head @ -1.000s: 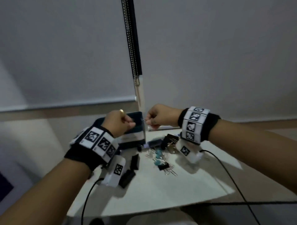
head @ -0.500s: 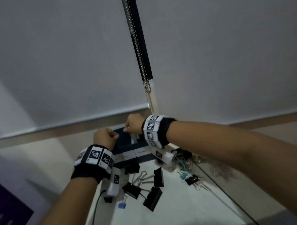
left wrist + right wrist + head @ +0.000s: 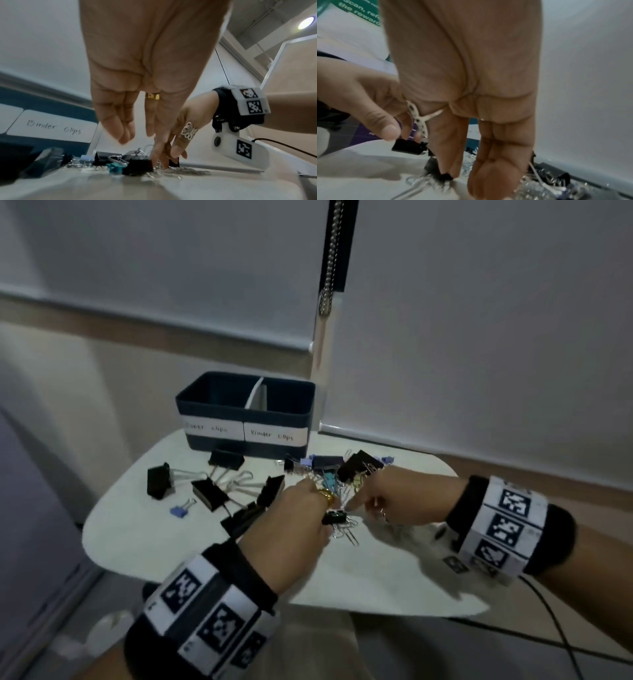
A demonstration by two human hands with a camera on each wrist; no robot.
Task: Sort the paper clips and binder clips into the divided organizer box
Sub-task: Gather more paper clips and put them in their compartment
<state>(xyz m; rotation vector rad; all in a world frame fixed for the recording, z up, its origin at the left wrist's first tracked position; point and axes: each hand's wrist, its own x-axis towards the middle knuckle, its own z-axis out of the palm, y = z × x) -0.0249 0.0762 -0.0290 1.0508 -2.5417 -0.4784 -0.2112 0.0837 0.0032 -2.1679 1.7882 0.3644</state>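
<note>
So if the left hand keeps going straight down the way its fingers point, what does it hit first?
Most likely the small black binder clip in the loose paper clips: the left hand points down just above it, though the gap is hard to judge.

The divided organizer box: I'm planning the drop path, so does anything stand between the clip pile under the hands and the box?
Nothing visible blocks it. The dark blue divided organizer box stands open-topped behind the mixed clip pile; only loose large black binder clips lie on the white table, low and left of the path.
</note>
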